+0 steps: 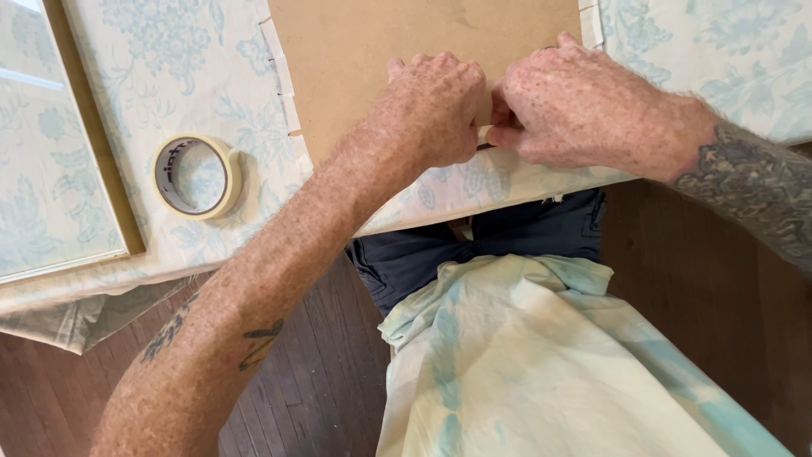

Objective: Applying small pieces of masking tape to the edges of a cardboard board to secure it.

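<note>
1. Fingers [440, 80] of your left hand [427, 106] are curled down into a loose fist, knuckles up, pressing on the near edge of the flat brown hardboard panel [406, 42]; you cannot tell whether anything is held inside the curl.
2. Your right hand [575, 106] sits just beside the left, touching it, with thumb and forefinger pinched narrow on a short pale strip of cream masking tape [485, 133] at the panel's near edge.
3. Your left forearm runs up from the lower left on a diagonal, wrist bent in over the edge; your right forearm comes in from the right, lying almost level.
4. The panel lies flat on the pale blue floral fabric [169, 59], which covers the worktop [51, 292] and is folded up along the panel's left edge under short pieces of tape [286, 85].
5. A round roll of cream masking tape [197, 176] lies flat on the fabric, well to the left of your hands, with only fabric showing through its open core.
6. A wooden-edged frame [97, 144] covered in the same floral fabric lies at the far left.
7. More fabric hangs over your lap, above the dark wooden floor [321, 381].
</note>
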